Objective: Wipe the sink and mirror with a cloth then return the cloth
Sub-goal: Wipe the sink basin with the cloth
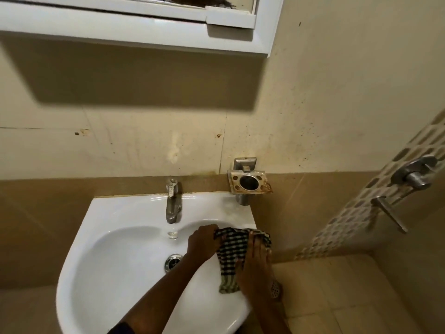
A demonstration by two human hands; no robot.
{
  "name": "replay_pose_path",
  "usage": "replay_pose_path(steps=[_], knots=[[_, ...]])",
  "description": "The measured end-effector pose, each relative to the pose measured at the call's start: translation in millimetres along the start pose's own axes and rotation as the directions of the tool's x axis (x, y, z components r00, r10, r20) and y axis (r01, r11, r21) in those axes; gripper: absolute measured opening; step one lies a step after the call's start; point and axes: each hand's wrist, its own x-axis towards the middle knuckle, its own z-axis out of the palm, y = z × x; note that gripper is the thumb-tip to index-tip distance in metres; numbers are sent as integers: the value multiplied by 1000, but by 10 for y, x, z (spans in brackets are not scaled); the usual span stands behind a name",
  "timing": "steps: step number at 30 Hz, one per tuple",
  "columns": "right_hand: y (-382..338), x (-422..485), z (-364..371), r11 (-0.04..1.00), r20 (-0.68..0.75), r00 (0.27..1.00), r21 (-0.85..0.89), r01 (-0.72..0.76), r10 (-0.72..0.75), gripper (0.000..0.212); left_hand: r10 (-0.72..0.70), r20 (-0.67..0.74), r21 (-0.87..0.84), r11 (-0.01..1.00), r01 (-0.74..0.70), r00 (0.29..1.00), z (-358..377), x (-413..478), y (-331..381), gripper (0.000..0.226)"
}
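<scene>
A white sink hangs on the tiled wall, with a steel tap at its back and a drain in the bowl. A black-and-white checked cloth lies draped over the sink's right rim. My left hand grips the cloth's upper left edge inside the bowl. My right hand presses flat on the cloth's right side at the rim, a watch on its wrist. The mirror's white frame juts from the wall at the top; only a sliver of glass shows.
A rusty metal tumbler holder is fixed to the wall just above the sink's right back corner. Shower valves and a lever handle stick out of the patterned wall at the right. Tiled floor lies below on the right.
</scene>
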Motion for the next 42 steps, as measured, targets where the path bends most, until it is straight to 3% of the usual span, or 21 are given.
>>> replay_pose_path(steps=[4,7,9,14,18,21,24,26,28,31,36,39,42], knots=[[-73,583,5,999,56,997,-27,47,-45,71,153,-173,63,988,-144,973,-70,-19,-61,27],[-237,939,126,1000,3,1000,-29,-6,6,80,352,-300,175,934,-312,887,-219,-127,-196,16],[-364,1144,258,999,-16,999,5,-51,51,82,455,-332,228,889,-398,826,-307,-214,-349,14],[-901,1356,347,981,-37,982,68,-183,185,68,540,-301,269,839,-473,786,-514,-451,-703,23],[-1354,1181,485,989,-46,996,131,-67,74,76,592,-417,300,806,-511,689,-592,-546,-828,33],[-1695,1013,620,989,76,996,138,44,-55,70,623,-464,410,781,-471,630,-635,-545,-925,37],[-1744,947,674,976,111,973,105,189,-200,49,599,-457,443,794,-416,657,-744,-535,-1034,41],[-1642,946,698,948,38,959,169,270,-280,31,546,-422,453,818,-354,724,-863,-528,-1108,45],[-1564,898,683,943,-7,967,220,251,-255,27,453,-390,442,856,-269,801,-1004,-538,-1169,48],[-1604,692,704,959,-37,977,189,213,-210,31,276,-360,399,909,-120,891,-1181,-598,-1313,54],[-1682,398,862,921,-41,979,334,202,-200,35,59,-383,369,925,94,922,-1286,-704,-1716,65],[-1885,231,953,865,-8,915,322,384,-403,44,-42,-372,343,922,180,927,-1327,-729,-1915,70],[-2166,381,1079,804,-34,818,165,571,-574,82,-61,-351,336,923,186,934,-1394,-746,-2016,73]])
